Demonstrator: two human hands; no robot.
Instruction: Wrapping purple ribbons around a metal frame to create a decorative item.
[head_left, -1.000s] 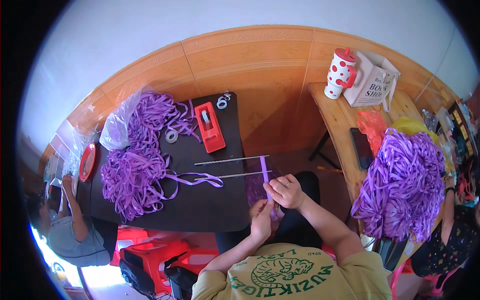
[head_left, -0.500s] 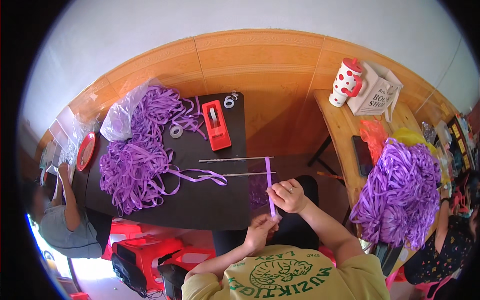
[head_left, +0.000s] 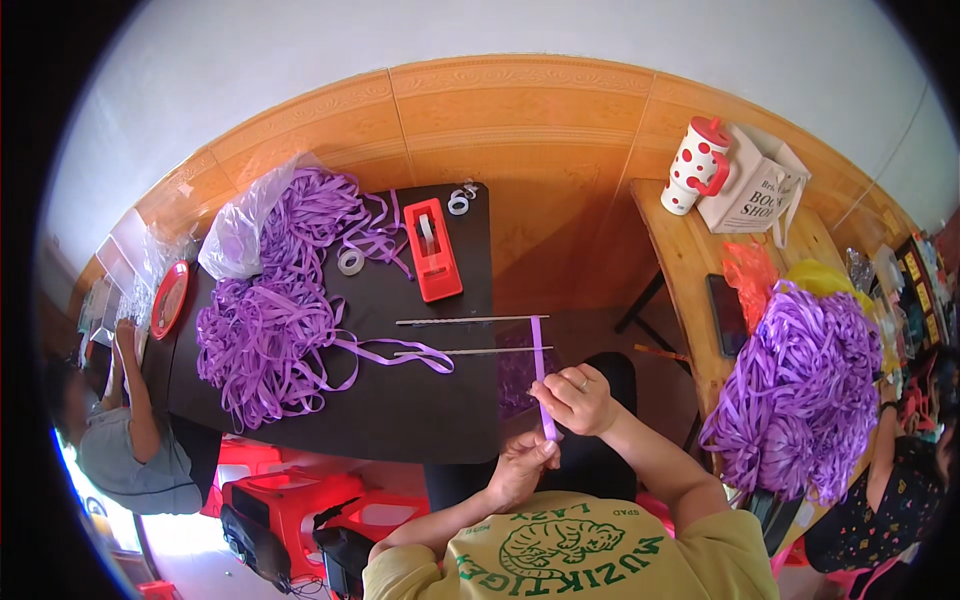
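hands pinch one purple ribbon strip: right hand above, left hand below.

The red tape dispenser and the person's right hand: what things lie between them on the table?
In the head view, two thin metal rods lie between the red tape dispenser and the right hand, which holds a purple ribbon strip.

White paper bag with dark lettering sits at two o'clock on the wooden side table. Clear plastic bag bulges at ten o'clock. A dark flat screen lies at three o'clock.
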